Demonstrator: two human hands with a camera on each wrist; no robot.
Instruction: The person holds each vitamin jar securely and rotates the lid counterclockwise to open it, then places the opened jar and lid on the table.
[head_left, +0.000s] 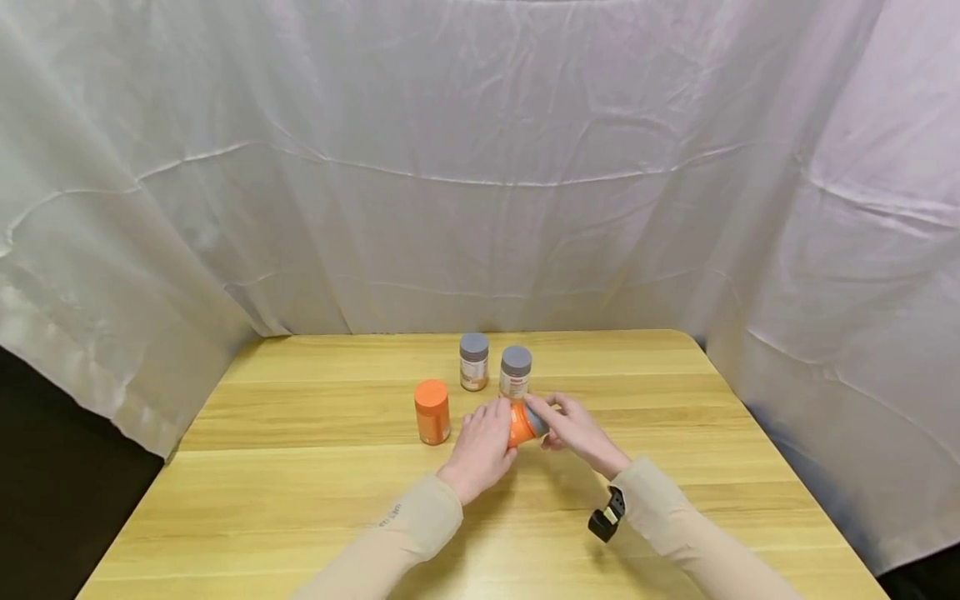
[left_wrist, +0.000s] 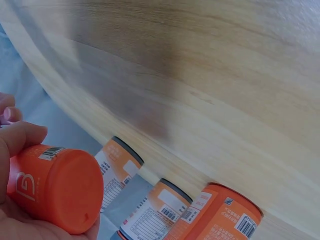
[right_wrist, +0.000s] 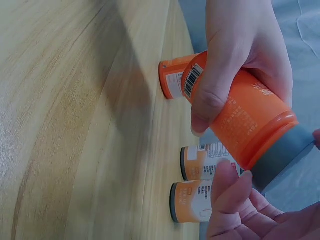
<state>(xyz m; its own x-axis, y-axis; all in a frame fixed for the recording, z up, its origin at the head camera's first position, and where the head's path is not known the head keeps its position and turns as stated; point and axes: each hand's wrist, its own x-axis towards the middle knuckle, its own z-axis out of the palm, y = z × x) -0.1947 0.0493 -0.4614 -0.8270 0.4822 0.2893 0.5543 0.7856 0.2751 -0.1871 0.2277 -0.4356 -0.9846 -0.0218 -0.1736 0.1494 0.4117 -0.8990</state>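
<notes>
Above the table my left hand (head_left: 482, 446) grips an orange bottle (head_left: 521, 425), which is tilted on its side with its orange base (left_wrist: 77, 192) toward the left wrist camera. A grey cap (right_wrist: 281, 156) sits on the bottle's other end. My right hand (head_left: 573, 432) holds this cap between thumb and fingers, as the right wrist view shows from close by, with fingertips (right_wrist: 245, 182) at its edge. Just beyond the hands stand two small jars with grey lids, one jar (head_left: 474, 362) at the left and one jar (head_left: 515, 372) at the right.
Left of the hands an orange bottle with an orange lid (head_left: 432, 412) stands upright on the wooden table (head_left: 300, 500). Pale curtains (head_left: 480, 233) hang behind the table and along both sides. A black device (head_left: 603, 521) is strapped to the right wrist.
</notes>
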